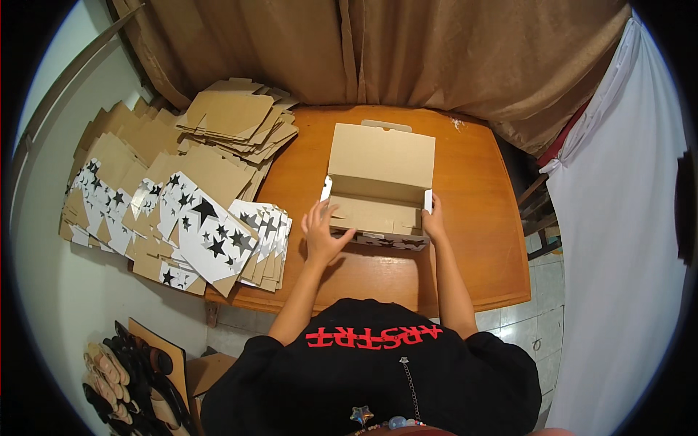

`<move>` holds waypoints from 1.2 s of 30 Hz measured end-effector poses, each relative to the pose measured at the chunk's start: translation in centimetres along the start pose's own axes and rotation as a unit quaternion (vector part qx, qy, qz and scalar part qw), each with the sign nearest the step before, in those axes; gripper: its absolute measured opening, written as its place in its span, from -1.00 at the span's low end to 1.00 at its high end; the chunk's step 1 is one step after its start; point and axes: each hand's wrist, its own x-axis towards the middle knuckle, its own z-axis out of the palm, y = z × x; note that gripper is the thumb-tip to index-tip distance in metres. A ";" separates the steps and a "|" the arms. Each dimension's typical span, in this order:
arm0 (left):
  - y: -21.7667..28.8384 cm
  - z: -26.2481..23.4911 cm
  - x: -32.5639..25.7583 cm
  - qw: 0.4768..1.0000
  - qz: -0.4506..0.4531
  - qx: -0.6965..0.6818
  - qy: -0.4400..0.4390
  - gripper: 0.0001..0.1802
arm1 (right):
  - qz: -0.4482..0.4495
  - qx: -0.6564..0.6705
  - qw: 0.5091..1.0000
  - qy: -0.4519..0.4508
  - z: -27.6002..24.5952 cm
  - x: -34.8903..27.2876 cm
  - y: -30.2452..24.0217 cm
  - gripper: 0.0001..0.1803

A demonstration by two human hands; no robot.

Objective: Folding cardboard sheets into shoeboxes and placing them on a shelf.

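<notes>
At frame centre, on the wooden bench (480,240): a small cardboard box (379,189), lid flipped open toward the upper frame, star print showing along its near bottom edge. Left hand (323,234) sits at the box's lower-left corner, fingers spread and part open, tips touching the front wall, not closed round anything. Right hand (434,221) lies flat against the box's right end wall, fingers extended, pressing rather than gripping.

Left of frame: stack of flat star-printed box blanks (211,236), overhanging the bench's left and near edges. Just beside the left hand, little gap. Further plain brown blanks (236,120) piled at upper left, reaching toward the brown curtain (407,51).

Open room: bare bench right of the box out to the right edge, and a strip between the box and the near edge. White sheet (618,240) hangs at frame right, apart from the bench. Shoes (127,385) on the floor, lower left.
</notes>
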 end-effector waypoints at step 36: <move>0.4 5.8 -0.3 0.931 -0.273 -0.176 0.164 -0.46 | -0.132 0.146 0.977 0.079 0.1 -3.3 -2.1 -0.67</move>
